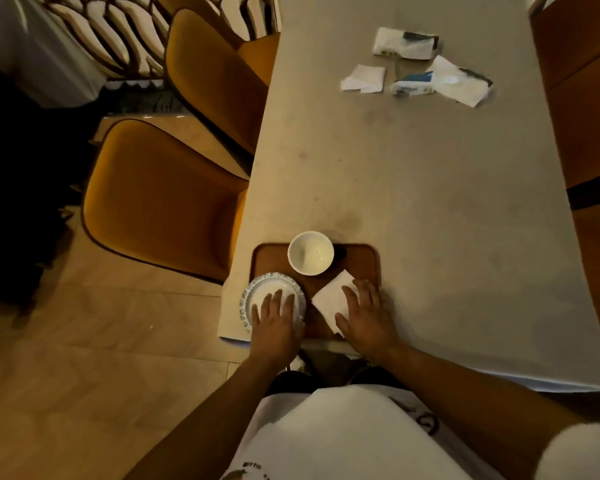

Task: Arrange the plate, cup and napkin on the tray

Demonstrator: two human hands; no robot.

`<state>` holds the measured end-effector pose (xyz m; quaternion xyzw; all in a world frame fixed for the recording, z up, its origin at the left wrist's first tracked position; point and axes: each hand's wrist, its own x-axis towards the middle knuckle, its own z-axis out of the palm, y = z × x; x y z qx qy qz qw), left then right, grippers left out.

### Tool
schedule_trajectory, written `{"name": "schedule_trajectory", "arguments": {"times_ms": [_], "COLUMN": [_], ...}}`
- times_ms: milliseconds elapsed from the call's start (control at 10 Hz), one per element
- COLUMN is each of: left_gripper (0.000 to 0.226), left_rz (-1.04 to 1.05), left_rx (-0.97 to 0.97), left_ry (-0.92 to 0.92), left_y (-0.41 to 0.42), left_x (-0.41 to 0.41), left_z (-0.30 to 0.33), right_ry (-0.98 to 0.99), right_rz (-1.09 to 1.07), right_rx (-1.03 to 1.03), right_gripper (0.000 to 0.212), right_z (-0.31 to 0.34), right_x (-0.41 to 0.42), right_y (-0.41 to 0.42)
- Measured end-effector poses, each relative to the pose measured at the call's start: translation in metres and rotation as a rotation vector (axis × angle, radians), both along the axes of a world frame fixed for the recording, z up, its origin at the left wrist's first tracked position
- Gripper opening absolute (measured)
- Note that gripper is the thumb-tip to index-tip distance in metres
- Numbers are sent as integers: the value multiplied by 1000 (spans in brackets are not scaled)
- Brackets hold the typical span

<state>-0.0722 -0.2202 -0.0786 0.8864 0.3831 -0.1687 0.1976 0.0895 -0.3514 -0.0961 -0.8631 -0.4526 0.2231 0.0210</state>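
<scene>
A brown rounded tray point(271, 258) lies at the table's near left corner. A white cup point(310, 252) stands upright at the tray's far middle. A white plate with a patterned rim point(260, 292) sits on the tray's left side, slightly over its left edge. My left hand point(276, 323) rests on the plate's near part, fingers spread flat. A white folded napkin point(331, 299) lies on the tray's right side, turned diagonally. My right hand point(368, 317) lies flat on the napkin's right part, fingers apart.
The grey table point(413, 188) stretches away from me. Tissue packets point(406, 43) and loose tissues point(362, 77) lie at the far end. Two orange chairs point(160, 199) stand left of the table over a wooden floor. Another orange chair point(589, 140) is at the right.
</scene>
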Motion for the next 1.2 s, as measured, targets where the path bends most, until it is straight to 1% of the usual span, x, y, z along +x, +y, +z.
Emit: {"name": "schedule_trajectory", "arguments": {"times_ms": [100,200,500,600,800,900,1000,1100,1200], "left_gripper": [78,81,87,86,77,68,60,48,54], "left_rz": [13,-28,-162,-194,-257,-334,-359,-206,-149], "left_rx": [-26,-51,-88,-76,-35,-7,-70,-360,-360], "left_ry": [69,80,86,134,199,265,279,328,474], "left_y": [22,29,55,56,51,69,79,106,129], "left_x": [-16,-16,-27,-28,-22,-8,15,69,97], "left_z": [-7,-11,-12,-12,1,19,69,142,183], "right_ry": [-14,-13,-7,20,183,283,395,432,340], "right_rz": [41,35,-71,-93,-114,-157,-255,-132,-110], "right_rx": [-77,-107,-198,-230,-371,-408,-365,-390,-390], "right_gripper": [76,78,80,78,71,58,49,43,45], "right_z": [-2,-4,3,5,26,56,91,166,219], "right_x": [-13,-15,-47,-46,-36,-8,20,60,77], "right_y": [9,7,13,16,29,53,78,122,144]}}
